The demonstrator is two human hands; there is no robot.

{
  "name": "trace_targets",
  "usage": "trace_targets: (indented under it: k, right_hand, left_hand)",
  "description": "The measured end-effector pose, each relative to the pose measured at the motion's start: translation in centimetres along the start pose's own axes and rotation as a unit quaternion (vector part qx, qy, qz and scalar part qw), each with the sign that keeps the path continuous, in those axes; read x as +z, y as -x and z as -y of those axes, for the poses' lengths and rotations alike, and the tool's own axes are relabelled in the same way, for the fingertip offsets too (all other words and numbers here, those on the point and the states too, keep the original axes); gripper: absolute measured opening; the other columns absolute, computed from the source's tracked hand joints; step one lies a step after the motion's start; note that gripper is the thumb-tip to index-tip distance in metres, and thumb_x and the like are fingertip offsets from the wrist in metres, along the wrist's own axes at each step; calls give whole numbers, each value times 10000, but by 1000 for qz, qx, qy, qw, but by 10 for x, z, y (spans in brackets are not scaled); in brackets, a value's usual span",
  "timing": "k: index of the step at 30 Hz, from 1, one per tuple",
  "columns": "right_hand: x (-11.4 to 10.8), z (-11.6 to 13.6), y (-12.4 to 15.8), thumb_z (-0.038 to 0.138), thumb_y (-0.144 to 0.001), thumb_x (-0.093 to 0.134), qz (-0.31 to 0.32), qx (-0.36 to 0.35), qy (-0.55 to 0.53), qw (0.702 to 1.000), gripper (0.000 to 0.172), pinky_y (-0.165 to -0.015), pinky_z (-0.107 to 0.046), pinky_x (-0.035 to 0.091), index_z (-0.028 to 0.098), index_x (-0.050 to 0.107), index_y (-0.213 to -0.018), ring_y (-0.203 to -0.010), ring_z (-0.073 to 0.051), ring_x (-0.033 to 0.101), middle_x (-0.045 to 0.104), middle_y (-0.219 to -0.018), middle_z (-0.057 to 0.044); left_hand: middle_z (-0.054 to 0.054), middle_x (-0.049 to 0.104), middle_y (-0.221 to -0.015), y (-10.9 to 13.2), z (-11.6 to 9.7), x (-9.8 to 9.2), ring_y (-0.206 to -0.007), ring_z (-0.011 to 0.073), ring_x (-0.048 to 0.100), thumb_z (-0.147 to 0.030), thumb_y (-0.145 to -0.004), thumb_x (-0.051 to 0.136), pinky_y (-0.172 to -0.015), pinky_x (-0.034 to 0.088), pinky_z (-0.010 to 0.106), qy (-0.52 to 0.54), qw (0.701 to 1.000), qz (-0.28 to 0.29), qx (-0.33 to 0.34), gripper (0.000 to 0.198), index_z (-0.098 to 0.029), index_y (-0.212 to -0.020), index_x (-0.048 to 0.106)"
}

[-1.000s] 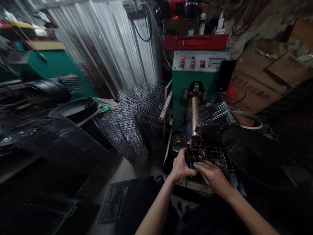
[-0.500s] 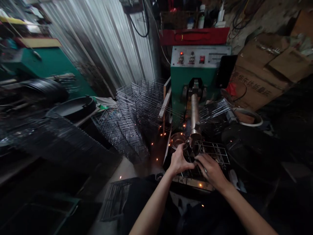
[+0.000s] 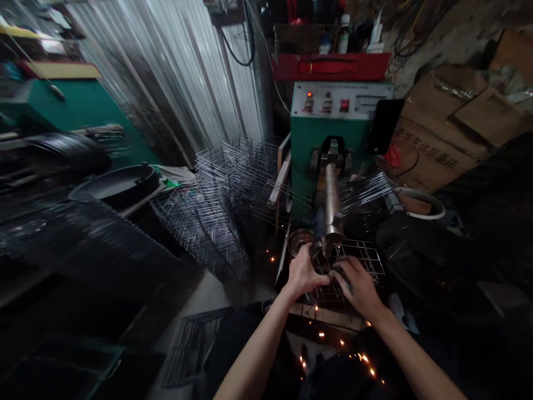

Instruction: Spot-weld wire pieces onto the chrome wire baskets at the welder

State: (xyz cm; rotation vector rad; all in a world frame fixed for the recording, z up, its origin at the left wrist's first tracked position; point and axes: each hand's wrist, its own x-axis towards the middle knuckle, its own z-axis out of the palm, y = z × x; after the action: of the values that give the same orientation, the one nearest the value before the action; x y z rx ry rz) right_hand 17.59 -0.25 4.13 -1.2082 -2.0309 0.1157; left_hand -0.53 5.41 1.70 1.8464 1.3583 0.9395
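The wire rack sits low in front of the person, under the thick metal rod. One part of it shows between the two hands and just below them, and a bigger part reaches out past the right hand. The hands are right at its near side.

The left hand makes a wide curve, with the thumb stuck out to the right and the fingers pointing up near the bottom of the rod. It is at the rack, but I cannot tell if it is gripping a wire. The right hand has its fingers bent and close together, with the tips by the left thumb. I cannot tell what they pinch, as that spot is dark.

From left to right, there is a dark round pan, then a wavy, shiny metal wall. In front of the wall is a big pile of thin, crisscross wire racks. Next come a small round metal dish and a green machine with a red light on. The rack is made of thin, straight wires in squares. Bright orange sparks show below the hands. A creased brown cardboard box is on the right.
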Motion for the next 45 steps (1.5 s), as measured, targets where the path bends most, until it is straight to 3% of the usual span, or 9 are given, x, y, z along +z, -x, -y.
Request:
trace_targets:
  k: [6,11,17,25,36,40,45]
  right_hand:
    - [-1,-1,0,276,-1017,507,3,-13,72,997,123,-785,-377,486,203,595,-974,-865,-245,567,587,-930,-85]
    - [-10,-14,-1,346,-999,561,-2,21,54,998,166,-776,-374,477,191,594,-948,-883,-253,556,584,-934,-89]
    - [-3,-28,-9,344,-996,566,-22,23,35,999,189,-737,-347,455,204,597,-872,-829,-231,563,596,-853,-58]
    - [-2,-33,-18,421,-1017,523,-13,29,48,998,284,-742,-348,457,195,610,-869,-830,-228,561,609,-854,-68]
    - [-5,-35,-23,405,-1001,562,8,20,13,1000,245,-754,-354,482,213,623,-861,-834,-230,606,649,-845,-51]
    - [-24,-36,0,360,-1007,513,24,63,-29,997,206,-822,-359,520,208,652,-991,-944,-243,642,680,-1006,-84]
    - [-57,-51,75,472,-937,549,-4,226,-45,973,308,-800,-349,568,214,670,-1055,-916,-257,701,726,-1034,-84]
  left_hand:
    - [64,655,-1249,-11,9,1,-1134,316,645,-268,-472,888,-988,514,432,95,992,80,12,985,-239,-1366,475]
    - [86,643,-1273,-14,11,-2,-1185,341,619,-407,-491,902,-994,506,454,45,998,35,8,977,-231,-1354,477]
    - [97,631,-1301,-32,15,-9,-1204,353,606,-489,-470,905,-986,500,464,-8,999,29,17,1013,-227,-1350,476]
    - [80,645,-1265,-42,21,-6,-1214,339,601,-483,-477,904,-1008,486,457,4,999,28,29,990,-238,-1341,488]
    - [99,602,-1341,-41,21,-14,-1212,360,592,-476,-499,904,-1017,483,487,-18,999,31,42,1022,-257,-1395,465]
    - [129,496,-1458,-41,34,-22,-1311,364,517,-569,-474,911,-1094,436,515,23,995,73,63,1199,-249,-1490,361]
    - [233,236,-1595,-25,75,-35,-1489,408,239,-517,-317,969,-1208,260,558,57,988,135,49,1544,-173,-1577,145]
